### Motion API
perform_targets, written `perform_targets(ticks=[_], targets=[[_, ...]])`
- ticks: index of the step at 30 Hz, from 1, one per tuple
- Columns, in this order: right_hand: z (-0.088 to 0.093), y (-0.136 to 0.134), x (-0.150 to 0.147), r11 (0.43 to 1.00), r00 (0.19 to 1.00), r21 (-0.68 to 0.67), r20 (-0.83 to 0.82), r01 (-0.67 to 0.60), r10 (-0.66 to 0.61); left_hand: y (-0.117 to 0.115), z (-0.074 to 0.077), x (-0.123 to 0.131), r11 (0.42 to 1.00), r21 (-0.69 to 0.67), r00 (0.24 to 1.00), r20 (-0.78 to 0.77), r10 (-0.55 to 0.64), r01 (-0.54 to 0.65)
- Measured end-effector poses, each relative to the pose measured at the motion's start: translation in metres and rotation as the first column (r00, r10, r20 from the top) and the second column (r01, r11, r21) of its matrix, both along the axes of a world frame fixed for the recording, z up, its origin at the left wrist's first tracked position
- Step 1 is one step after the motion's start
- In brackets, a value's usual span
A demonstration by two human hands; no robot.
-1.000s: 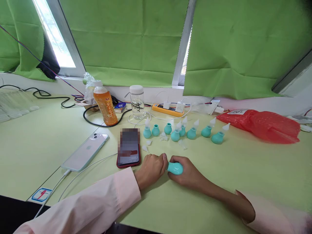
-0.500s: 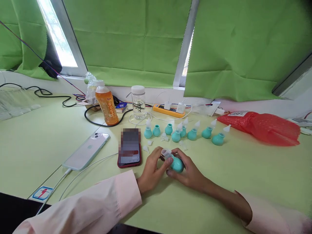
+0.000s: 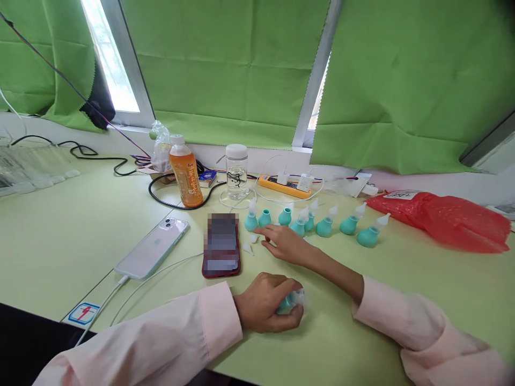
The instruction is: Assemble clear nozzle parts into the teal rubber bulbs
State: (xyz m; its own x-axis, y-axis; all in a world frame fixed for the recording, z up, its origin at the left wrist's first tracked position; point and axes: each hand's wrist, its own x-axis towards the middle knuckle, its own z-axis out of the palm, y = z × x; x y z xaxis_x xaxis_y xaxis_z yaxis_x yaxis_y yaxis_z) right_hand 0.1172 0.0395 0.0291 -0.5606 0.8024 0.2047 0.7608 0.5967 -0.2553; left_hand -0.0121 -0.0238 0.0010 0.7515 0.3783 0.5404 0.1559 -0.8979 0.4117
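My left hand [image 3: 270, 304] is wrapped round a teal squeeze bulb [image 3: 285, 304] with a clear collar at its mouth, the bulb of a nasal aspirator. Most of that bulb is hidden by the fingers. Farther forward, my right hand [image 3: 286, 244] is stretched out over the table, fingers apart and nothing seen in them. Its fingertips are close to small white nozzle tips [image 3: 248, 248] lying loose. Behind it stand two bulbs without nozzles, an open bulb [image 3: 264, 218] and another open bulb [image 3: 285, 216]. Several aspirators with white nozzles stand in the row, one aspirator [image 3: 367, 236] at its right end.
Left of the hands lie a red-cased phone [image 3: 221, 246] and a pale phone [image 3: 153, 247] on a charging cable. An orange drink bottle [image 3: 185, 174], a clear water bottle [image 3: 237, 174] and a yellow power strip [image 3: 281, 187] stand behind. At right is a red plastic bag [image 3: 442, 220].
My right hand has let go of the bulb and moved forward to the loose nozzle tips. My left hand keeps the bulb, now lower and nearer, its collar turned rightward. The view has shifted slightly.
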Motion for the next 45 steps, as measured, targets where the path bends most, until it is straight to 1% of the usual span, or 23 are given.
perform_targets(ticks=[3,5,7,10,12,14,16,17,18,20,23,27,30,33,36,40,43,45], targets=[[-0.006,0.011,-0.014,1.0,0.994,-0.013,0.104,0.021,-0.02,0.0,0.002,-0.002,1.0,-0.021,1.0,-0.003,0.009,-0.009],[-0.008,0.014,-0.018,0.999,0.989,-0.017,0.139,0.041,-0.039,-0.001,0.004,-0.004,0.996,-0.086,0.999,-0.015,0.037,-0.038],[-0.005,0.012,-0.014,0.998,0.988,-0.019,0.146,0.053,-0.049,-0.001,0.006,-0.006,0.981,-0.166,0.994,-0.039,0.099,-0.104],[0.012,-0.003,0.006,0.998,0.991,-0.016,0.12,0.063,-0.061,0.0,0.007,-0.006,0.93,-0.293,0.975,-0.053,0.216,-0.222],[0.027,-0.018,0.025,0.998,0.996,-0.021,0.064,0.066,-0.065,0.002,0.007,-0.004,0.89,-0.376,0.964,-0.043,0.263,-0.259],[0.041,-0.035,0.043,0.991,0.993,-0.132,-0.107,0.032,-0.047,0.004,0.006,-0.002,0.862,-0.433,0.96,-0.028,0.279,-0.263],[0.05,-0.049,0.057,0.968,0.984,-0.252,-0.174,-0.018,-0.027,0.005,0.006,0.0,0.852,-0.458,0.959,-0.007,0.284,-0.255],[0.053,-0.054,0.061,0.959,0.984,-0.283,-0.177,-0.033,-0.019,0.005,0.005,0.001,0.85,-0.462,0.958,0.006,0.288,-0.252],[0.055,-0.058,0.064,0.957,0.985,-0.289,-0.17,-0.039,-0.011,0.005,0.005,0.002,0.85,-0.464,0.956,0.022,0.294,-0.25],[0.055,-0.062,0.066,0.966,0.989,-0.256,-0.147,-0.045,0.007,0.005,0.005,0.003,0.854,-0.461,0.951,0.063,0.303,-0.241],[0.055,-0.062,0.064,0.971,0.991,-0.223,-0.121,-0.084,0.058,0.006,0.004,0.003,0.867,-0.436,0.941,0.116,0.319,-0.24],[0.056,-0.059,0.063,0.941,0.989,-0.309,-0.088,-0.141,0.119,0.007,0.001,0.004,0.898,-0.355,0.935,0.138,0.326,-0.26],[0.056,-0.058,0.063,0.918,0.984,-0.355,-0.048,-0.179,0.173,0.007,-0.001,0.004,0.916,-0.303,0.946,0.108,0.307,-0.262],[0.053,-0.057,0.063,0.893,0.975,-0.392,-0.058,-0.221,0.215,0.007,-0.001,0.004,0.936,-0.242,0.955,0.089,0.282,-0.254],[0.048,-0.053,0.063,0.871,0.971,-0.432,-0.145,-0.235,0.19,0.007,-0.002,0.004,0.949,-0.201,0.955,0.122,0.27,-0.243],[0.041,-0.048,0.063,0.828,0.959,-0.516,-0.268,-0.219,0.087,0.008,-0.004,0.003,0.959,-0.155,0.94,0.212,0.268,-0.238],[0.04,-0.048,0.064,0.818,0.954,-0.542,-0.3,-0.195,0.028,0.006,-0.004,0.003,0.967,-0.112,0.934,0.256,0.251,-0.229],[0.041,-0.05,0.064,0.781,0.952,-0.586,-0.304,-0.214,0.032,0.005,-0.003,0.003,0.978,-0.074,0.946,0.248,0.208,-0.196]])
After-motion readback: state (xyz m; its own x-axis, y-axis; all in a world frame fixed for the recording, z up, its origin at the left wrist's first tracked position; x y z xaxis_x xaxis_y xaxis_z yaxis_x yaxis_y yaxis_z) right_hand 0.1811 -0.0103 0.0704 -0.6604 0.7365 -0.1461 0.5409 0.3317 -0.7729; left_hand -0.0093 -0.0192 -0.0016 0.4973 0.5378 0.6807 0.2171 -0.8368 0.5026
